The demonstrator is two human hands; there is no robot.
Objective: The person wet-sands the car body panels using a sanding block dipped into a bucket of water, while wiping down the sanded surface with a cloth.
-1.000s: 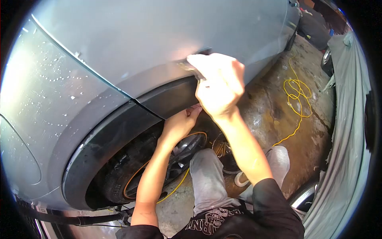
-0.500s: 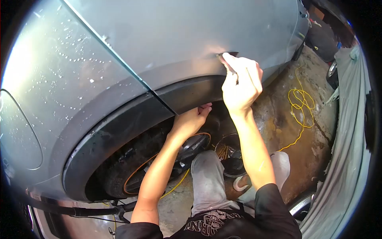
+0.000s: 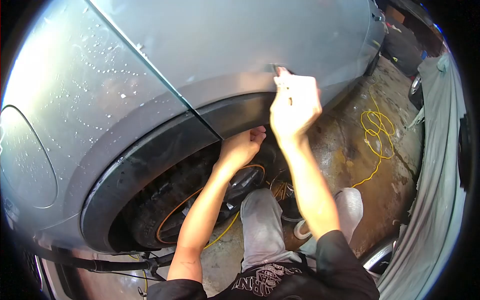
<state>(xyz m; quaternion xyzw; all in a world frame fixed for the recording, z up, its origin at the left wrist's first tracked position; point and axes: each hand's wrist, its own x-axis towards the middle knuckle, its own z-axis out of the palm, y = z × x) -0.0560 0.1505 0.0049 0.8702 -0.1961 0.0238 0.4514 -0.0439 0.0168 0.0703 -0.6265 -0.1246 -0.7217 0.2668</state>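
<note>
A grey car panel (image 3: 220, 45) fills the upper view, with black wheel-arch trim (image 3: 240, 116) along its lower edge. My right hand (image 3: 296, 105) is closed around a small dark squeegee (image 3: 275, 69), whose edge lies against the panel just above the trim. Most of that tool is hidden by my fingers. Under the trim's lower edge is my left hand (image 3: 242, 146), with its fingers curled in front of the dark wheel well. What it grips there, if anything, is hidden. Beneath my left forearm sits the tyre (image 3: 145, 220), fitted with an orange-rimmed wheel.
Water drops dot the rear panel (image 3: 107, 75) on the left. A yellow cord (image 3: 381, 131) lies coiled on the wet concrete floor. On the right hangs a grey cloth cover (image 3: 440, 165), with a loose wheel (image 3: 380, 257) beside it. A dark container (image 3: 290, 207) stands near my knees.
My right hand has shifted slightly left and down along the panel with the squeegee, its wrist turning. My left hand stays at the trim's lower edge. The view has moved a little.
</note>
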